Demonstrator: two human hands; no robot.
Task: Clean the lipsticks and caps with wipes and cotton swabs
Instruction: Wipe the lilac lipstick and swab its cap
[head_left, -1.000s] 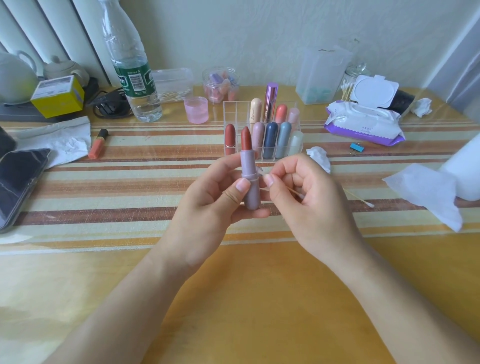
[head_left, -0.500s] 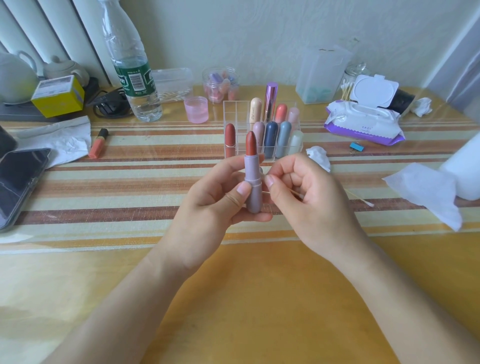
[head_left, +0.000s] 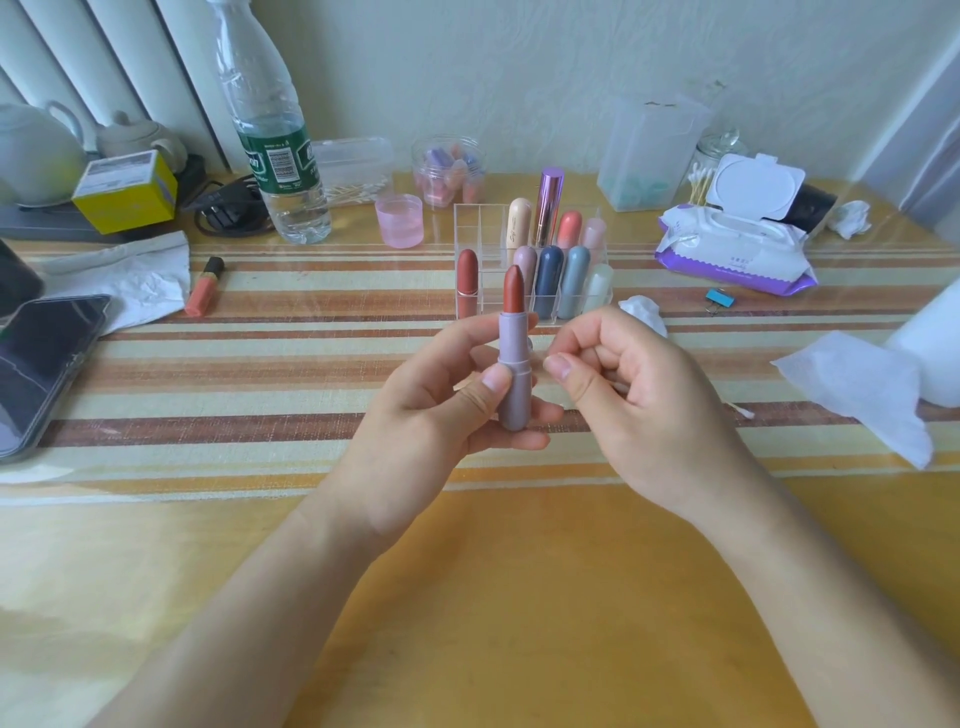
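Note:
My left hand (head_left: 441, 410) grips an uncapped lipstick (head_left: 514, 358) upright: a mauve tube with a brick-red bullet. Just to its right, my right hand (head_left: 634, 400) pinches a cotton swab (head_left: 737, 410), whose far tip sticks out past the hand over the table. The swab's near end is hidden by my fingers close to the tube. Behind the hands stands a clear organizer (head_left: 478, 218) with several capped lipsticks. An open purple pack of wipes (head_left: 727, 254) lies at the back right.
A used wipe (head_left: 852, 384) lies at the right, by a white roll (head_left: 930, 343). A crumpled wipe (head_left: 644, 312), a loose orange lipstick (head_left: 203, 291), a phone (head_left: 41, 364), a water bottle (head_left: 270, 130), a pink cup (head_left: 399, 220) and jars stand around. The near table (head_left: 519, 597) is bare yellow.
My left hand has turned the lipstick more upright and shifted it slightly. The right hand with the swab has drawn a little away from the tube.

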